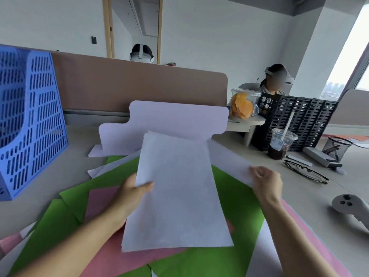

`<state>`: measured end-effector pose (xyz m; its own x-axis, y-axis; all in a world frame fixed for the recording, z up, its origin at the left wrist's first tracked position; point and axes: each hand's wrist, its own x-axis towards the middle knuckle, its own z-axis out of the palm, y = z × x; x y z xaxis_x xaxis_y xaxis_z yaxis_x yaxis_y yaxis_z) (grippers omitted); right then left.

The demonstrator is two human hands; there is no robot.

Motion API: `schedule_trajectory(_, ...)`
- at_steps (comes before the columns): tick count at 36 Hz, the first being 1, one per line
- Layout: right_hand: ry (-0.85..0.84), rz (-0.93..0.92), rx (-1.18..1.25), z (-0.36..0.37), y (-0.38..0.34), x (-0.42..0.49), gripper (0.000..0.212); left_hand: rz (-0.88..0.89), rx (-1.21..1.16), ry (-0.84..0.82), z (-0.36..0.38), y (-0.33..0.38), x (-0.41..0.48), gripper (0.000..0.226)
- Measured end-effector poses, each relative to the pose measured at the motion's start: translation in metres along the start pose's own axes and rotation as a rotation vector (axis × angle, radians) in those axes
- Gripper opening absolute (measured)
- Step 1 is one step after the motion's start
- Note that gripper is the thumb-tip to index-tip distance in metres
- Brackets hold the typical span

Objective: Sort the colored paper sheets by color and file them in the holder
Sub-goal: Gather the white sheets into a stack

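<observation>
The loose spread of green paper sheets (239, 198) and pink paper sheets (103, 200) lay overlapping and crooked on the pale grey surface (311, 198) in front of me. Above them my left hand (131, 190) held a stack of white paper sheets (175, 196) by its left edge, thumb on top; the fingers beneath were hidden. My right hand (267, 182) pinched the edge of 1 more white sheet (229, 158) with curled fingers (257, 170). I judged the paper light, limp and slippery, best gripped mid-edge with both sides supported. The tall blue perforated plastic file holder (30, 120) stood at far left, well apart. Beyond were a brown desk partition (139, 86), a black slotted file rack (299, 120), a clear cup of dark drink (281, 142) and black-rimmed glasses (307, 172).
</observation>
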<state>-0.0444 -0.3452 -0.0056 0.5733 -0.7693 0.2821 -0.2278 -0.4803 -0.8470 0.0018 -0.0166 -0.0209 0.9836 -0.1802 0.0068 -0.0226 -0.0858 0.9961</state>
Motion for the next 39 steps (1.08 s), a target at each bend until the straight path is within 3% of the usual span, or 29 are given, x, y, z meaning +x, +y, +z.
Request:
schedule_trajectory(3,0.435,-0.146,0.141,-0.015,-0.023,-0.011,0.024,-0.025,0.026,0.017,0.001,0.001,0.003,0.017)
schedule_trajectory(4,0.493,-0.224,0.250,-0.018,-0.030,-0.017,0.023,-0.030,0.016,0.018,0.002,0.000,0.004,0.020)
schedule_trajectory(6,0.451,-0.400,0.426,-0.021,-0.043,-0.031,0.016,-0.049,-0.016,0.036,0.002,0.000,0.007,0.022)
schedule_trajectory(9,0.076,-0.706,0.476,-0.008,-0.058,-0.055,0.024,-0.097,-0.068,0.070,0.001,0.002,0.013,0.021)
schedule_trajectory(11,-0.321,-0.816,0.467,0.010,-0.061,-0.070,0.037,-0.122,-0.109,0.071,0.001,0.005,0.014,0.022)
schedule_trajectory(13,-0.555,-0.874,0.322,0.025,-0.058,-0.080,0.040,-0.130,-0.100,0.061,0.001,0.009,0.010,0.021)
schedule_trajectory(16,-0.710,-0.886,0.153,0.029,-0.050,-0.086,0.018,-0.128,-0.055,0.092,-0.002,0.009,0.011,0.022)
schedule_trajectory(19,-0.906,-0.824,0.078,0.023,-0.053,-0.089,0.018,-0.161,-0.111,0.137,-0.007,0.010,0.012,0.013)
schedule_trajectory(21,-1.054,-0.779,0.052,0.018,-0.054,-0.088,0.019,-0.193,-0.188,0.127,-0.011,0.012,0.011,0.030)
schedule_trajectory(24,-1.203,-0.744,0.018,0.012,-0.057,-0.091,0.018,-0.335,-0.327,-0.041,-0.017,0.018,0.005,0.048)
schedule_trajectory(26,-1.277,-0.747,-0.039,0.009,-0.061,-0.090,0.011,-0.313,-0.310,-0.131,-0.018,0.018,0.005,0.036)
schedule_trajectory(28,-1.375,-0.748,-0.108,0.002,-0.065,-0.085,0.018,-0.269,-0.243,-0.112,-0.017,0.015,0.006,0.031)
schedule_trajectory(30,-1.463,-0.670,-0.058,-0.010,-0.068,-0.074,0.043,-0.247,-0.193,-0.074,-0.014,0.011,0.006,0.030)
schedule_trajectory(32,-1.358,-0.503,0.050,-0.018,-0.063,-0.060,0.054,-0.212,-0.142,-0.074,-0.009,0.010,0.005,0.033)
schedule_trajectory(34,-1.036,-0.299,0.077,-0.014,-0.043,-0.040,0.035,-0.187,-0.116,-0.058,-0.006,0.012,0.003,0.034)
schedule_trajectory(36,-0.611,-0.179,-0.167,-0.003,-0.016,-0.016,0.021,-0.178,-0.116,-0.054,-0.007,0.010,0.004,0.035)
schedule_trajectory(37,-0.468,-0.128,-0.335,0.000,-0.004,-0.007,0.023,-0.177,-0.125,-0.053,-0.007,0.010,0.004,0.036)
schedule_trajectory(39,-0.342,-0.002,-0.526,0.001,0.011,0.002,0.039,-0.178,-0.131,-0.049,-0.009,0.010,0.004,0.036)
